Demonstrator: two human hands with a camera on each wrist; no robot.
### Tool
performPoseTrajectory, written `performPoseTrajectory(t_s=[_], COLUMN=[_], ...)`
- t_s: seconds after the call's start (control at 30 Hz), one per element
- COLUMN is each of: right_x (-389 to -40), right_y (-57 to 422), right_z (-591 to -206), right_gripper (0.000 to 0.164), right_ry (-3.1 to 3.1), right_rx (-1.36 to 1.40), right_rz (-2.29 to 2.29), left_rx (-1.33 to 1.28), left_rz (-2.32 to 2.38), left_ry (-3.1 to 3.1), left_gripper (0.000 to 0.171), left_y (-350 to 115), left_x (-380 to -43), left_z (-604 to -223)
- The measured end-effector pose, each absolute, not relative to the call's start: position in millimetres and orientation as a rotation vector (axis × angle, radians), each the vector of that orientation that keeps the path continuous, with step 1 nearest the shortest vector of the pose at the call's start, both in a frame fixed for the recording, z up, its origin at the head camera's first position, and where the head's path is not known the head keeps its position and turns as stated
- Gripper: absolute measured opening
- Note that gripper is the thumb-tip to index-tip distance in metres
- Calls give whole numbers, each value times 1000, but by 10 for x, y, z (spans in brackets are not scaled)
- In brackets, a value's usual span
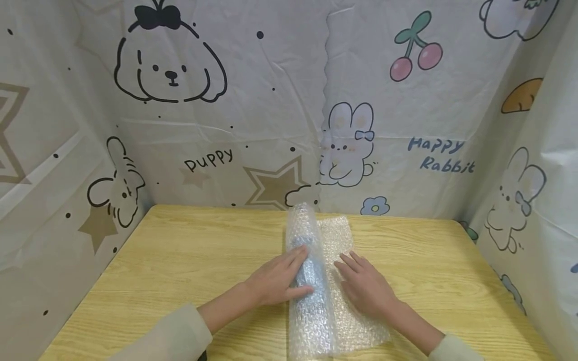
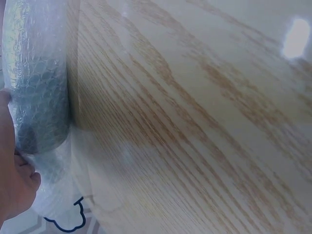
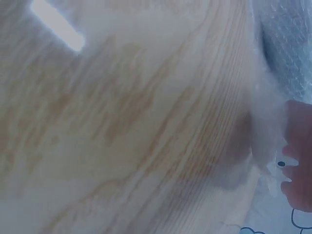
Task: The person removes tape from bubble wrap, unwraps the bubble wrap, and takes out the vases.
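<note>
A roll of bubble wrap (image 1: 310, 323) lies lengthwise over the middle of the table. Through its layers shows a bluish cylindrical object (image 1: 315, 273); its exact kind is blurred by the wrap. My left hand (image 1: 276, 281) rests on the left side of the roll over that object, thumb spread from the fingers. On the right, a loose flat sheet of bubble wrap (image 1: 339, 235) extends from the roll. My right hand (image 1: 368, 290) lies on this sheet, fingers extended toward the roll. The left wrist view shows the wrapped object (image 2: 41, 107) beside the left fingers.
Under everything is a wood-grain table (image 1: 203, 240). A pale printed cloth (image 1: 271, 115) with cartoon animals hangs behind it and along both sides. The roll's far end reaches the table's back edge.
</note>
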State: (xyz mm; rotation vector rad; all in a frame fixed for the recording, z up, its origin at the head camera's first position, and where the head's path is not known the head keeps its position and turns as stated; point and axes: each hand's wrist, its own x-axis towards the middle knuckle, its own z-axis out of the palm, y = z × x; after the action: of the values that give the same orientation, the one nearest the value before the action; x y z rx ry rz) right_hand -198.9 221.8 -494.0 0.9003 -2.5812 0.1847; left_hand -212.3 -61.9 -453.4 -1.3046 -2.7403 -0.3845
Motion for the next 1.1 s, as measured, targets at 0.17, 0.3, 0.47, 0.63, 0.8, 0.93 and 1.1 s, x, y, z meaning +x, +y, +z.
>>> performPoseTrajectory(t_s=[0.17, 0.3, 0.47, 0.63, 0.8, 0.93, 1.1], right_x=[-1954, -1923, -1878, -1864, -1870, -1869, -1860], right_y=[2153, 2134, 2142, 2147, 2145, 2149, 2147], right_z=[-4940, -4948, -4959, -4952, -4955, -4968, -4975], right_gripper=[48, 54, 56, 57, 57, 57, 57], right_ry=[-2633, -2695, -2836, -2871, -2881, -2872, -2850], right_rx=[888, 935, 1031, 1063, 1063, 1070, 1067], right_rz=[84, 83, 170, 215, 225, 223, 220], left_rx=[-1295, -1282, -1270, -1268, -1257, -1239, -1196], left_rz=[-378, -394, -408, -414, -420, -448, -440], left_ry=[-2749, -2767, -2783, -2800, -2812, -2789, -2740], left_gripper=[89, 89, 90, 91, 90, 88, 87], left_y=[-629, -637, -647, -654, -655, -625, -523], left_x=[-2123, -2126, -2136, -2141, -2140, -2126, -2096], left_z=[-4524, -4514, -4515, -4507, -4485, -4480, -4487])
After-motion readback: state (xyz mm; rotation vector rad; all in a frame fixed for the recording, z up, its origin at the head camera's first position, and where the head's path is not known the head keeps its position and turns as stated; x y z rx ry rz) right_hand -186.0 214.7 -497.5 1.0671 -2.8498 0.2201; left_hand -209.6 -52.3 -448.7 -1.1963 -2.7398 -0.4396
